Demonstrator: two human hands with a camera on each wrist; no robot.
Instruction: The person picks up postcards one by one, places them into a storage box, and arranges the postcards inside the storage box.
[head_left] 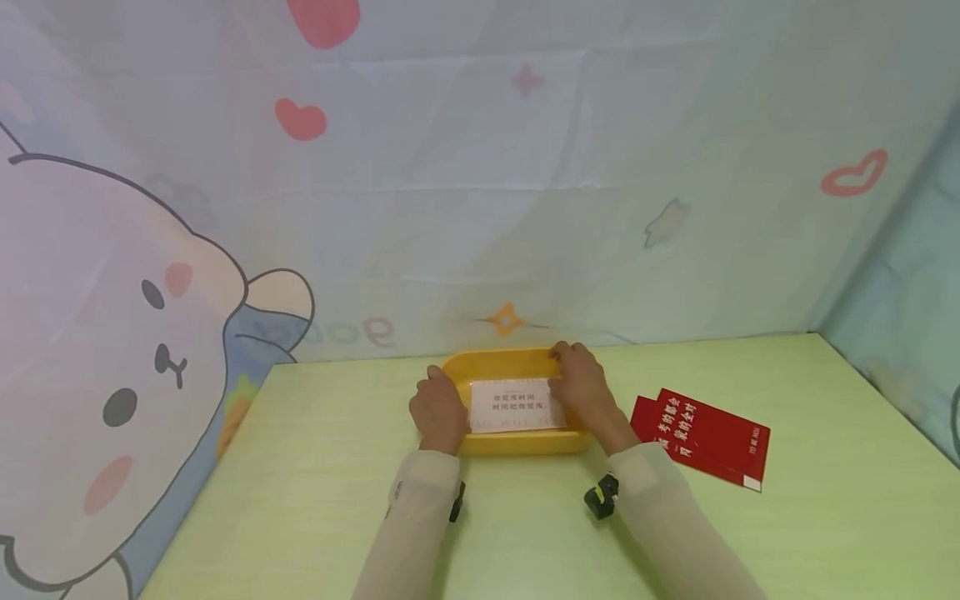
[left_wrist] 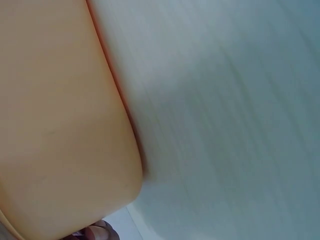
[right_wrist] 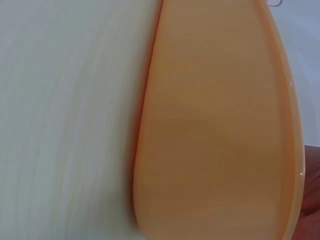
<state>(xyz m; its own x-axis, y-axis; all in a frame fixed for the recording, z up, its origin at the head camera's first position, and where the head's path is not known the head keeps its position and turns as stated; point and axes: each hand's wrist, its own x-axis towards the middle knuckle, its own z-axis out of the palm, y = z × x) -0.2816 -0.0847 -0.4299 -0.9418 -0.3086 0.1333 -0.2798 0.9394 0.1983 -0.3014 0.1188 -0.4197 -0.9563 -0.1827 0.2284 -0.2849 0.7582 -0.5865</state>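
A shallow yellow plastic basin [head_left: 525, 444] sits near the back of the table, with a white printed card [head_left: 517, 405] lying flat inside it. My left hand [head_left: 439, 410] grips its left side at the rim. On the opposite side my right hand [head_left: 587, 385] holds the rim, fingers toward the far corner and thumb inside. The left wrist view shows the basin's outer wall [left_wrist: 65, 125] close up, with some fingertips [left_wrist: 97, 232] below it. In the right wrist view the basin's wall [right_wrist: 215, 120] fills the middle, and part of the right hand [right_wrist: 310, 200] shows beyond the rim.
Red cards [head_left: 720, 442] with white lettering lie overlapped on the pale green table [head_left: 315, 500], right of the basin and partly behind my right forearm. A printed cloth backdrop [head_left: 480, 208] hangs along the table's back edge.
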